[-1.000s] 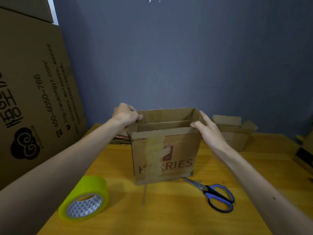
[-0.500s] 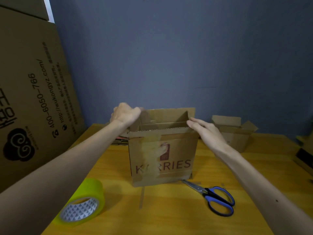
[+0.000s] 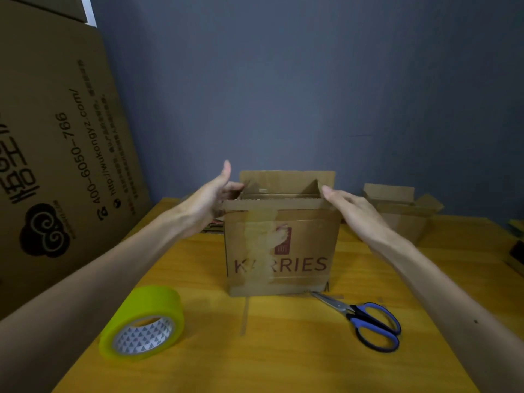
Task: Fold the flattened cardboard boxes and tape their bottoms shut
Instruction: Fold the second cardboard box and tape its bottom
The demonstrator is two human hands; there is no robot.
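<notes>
A brown cardboard box (image 3: pixel 283 251) printed "KARRIES", with old clear tape on its front, stands upright in the middle of the yellow wooden table (image 3: pixel 283 350), top flaps up. My left hand (image 3: pixel 209 199) is at its upper left corner, thumb raised, fingers straight against the left flap. My right hand (image 3: pixel 348 208) lies flat with straight fingers on the upper right corner, pressing the right flap inward. A yellow-green tape roll (image 3: pixel 143 321) lies at front left. Blue-handled scissors (image 3: pixel 365 319) lie at front right, blades pointing at the box's base.
A large flattened printed carton (image 3: pixel 56 154) leans against the left wall. A smaller open cardboard box (image 3: pixel 402 211) stands at back right. Flat cardboard pieces lie behind my left hand. Dark items sit at the table's right edge (image 3: pixel 516 251).
My left hand has uncurled from the left corner and now has straight fingers with the thumb up. The right hand slid onto the right flap. The box shifted slightly.
</notes>
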